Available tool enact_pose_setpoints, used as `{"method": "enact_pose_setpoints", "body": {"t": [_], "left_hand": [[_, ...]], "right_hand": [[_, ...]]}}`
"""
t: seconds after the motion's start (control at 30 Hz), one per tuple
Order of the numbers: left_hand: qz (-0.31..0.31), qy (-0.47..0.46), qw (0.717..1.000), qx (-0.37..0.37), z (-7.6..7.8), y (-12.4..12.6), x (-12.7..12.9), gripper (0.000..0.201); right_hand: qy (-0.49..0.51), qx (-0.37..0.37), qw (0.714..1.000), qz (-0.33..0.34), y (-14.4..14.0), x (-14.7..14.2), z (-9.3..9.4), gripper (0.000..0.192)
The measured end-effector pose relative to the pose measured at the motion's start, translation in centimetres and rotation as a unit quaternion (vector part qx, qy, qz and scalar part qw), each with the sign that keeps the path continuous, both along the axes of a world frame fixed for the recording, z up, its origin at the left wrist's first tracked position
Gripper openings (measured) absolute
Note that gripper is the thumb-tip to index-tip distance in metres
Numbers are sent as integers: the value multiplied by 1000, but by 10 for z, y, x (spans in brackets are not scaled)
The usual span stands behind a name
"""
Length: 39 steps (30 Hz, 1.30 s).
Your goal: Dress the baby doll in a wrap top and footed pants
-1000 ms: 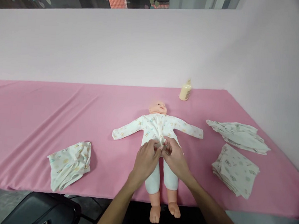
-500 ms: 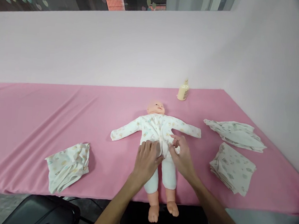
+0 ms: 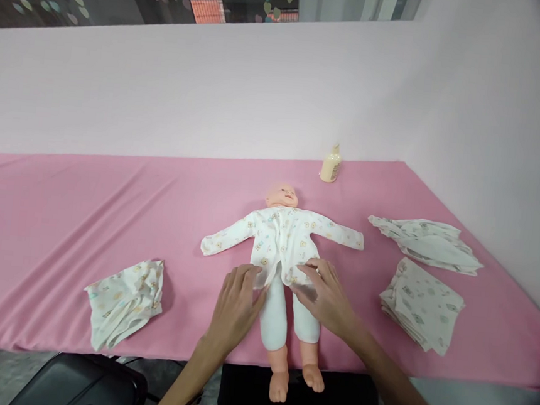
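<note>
Lighting was even and fairly bright, diffuse from overhead. Soft, short shadows lay beside the folded cloth (image 3: 124,301). No glare. Dark vignette closed off the right corners; the far wall bowed slightly. Focus was mildly soft throughout, without motion blur.

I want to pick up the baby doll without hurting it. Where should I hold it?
Probably round the doll's body, under both arms, coming from the near table edge. It lies face up, sleeves spread wide, so both sides are free; left hand and right hand already rest by its hips.
</note>
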<state>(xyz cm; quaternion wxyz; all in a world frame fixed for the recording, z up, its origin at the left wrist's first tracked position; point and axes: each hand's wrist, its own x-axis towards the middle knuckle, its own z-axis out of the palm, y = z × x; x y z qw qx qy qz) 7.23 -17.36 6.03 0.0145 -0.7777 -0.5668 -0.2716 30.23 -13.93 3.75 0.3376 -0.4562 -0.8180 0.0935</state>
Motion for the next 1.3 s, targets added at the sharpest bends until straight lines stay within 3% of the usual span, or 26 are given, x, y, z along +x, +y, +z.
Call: {"method": "enact_pose_setpoints", "body": {"t": [0.1,0.33,0.43,0.5,0.57,0.67,0.83,0.97,1.17,1.3], "left_hand": [[13,16,1000,-24,-10,-1,-7,27],[44,39,996,-61,-26,12,-20,25],[50,-9,992,-115,-25,18,-26,27],[46,-94,981,-163,-19,25,-29,26],[41,-195,960,-198,-11,36,-31,26],[45,-283,939,-191,0,63,-32,29],[90,-295,941,-136,-1,120,-27,42],[102,-268,947,-143,-15,148,-24,47],[103,-218,949,-204,-29,137,-35,46],[65,-248,916,-308,-28,117,-49,39]], "right_hand": [[-12,16,1000,16,1,12,-11,42],[-48,88,995,25,10,46,-29,33],[-72,103,991,44,18,57,-30,32],[-72,95,992,52,27,59,-30,24],[-43,80,995,52,41,55,-29,17],[56,28,998,7,70,43,-19,28],[162,-116,973,-115,121,21,-3,44],[153,-138,967,-151,142,12,-17,45],[143,-175,966,-122,131,26,-33,43],[151,-233,960,-45,115,49,-30,29]]}}
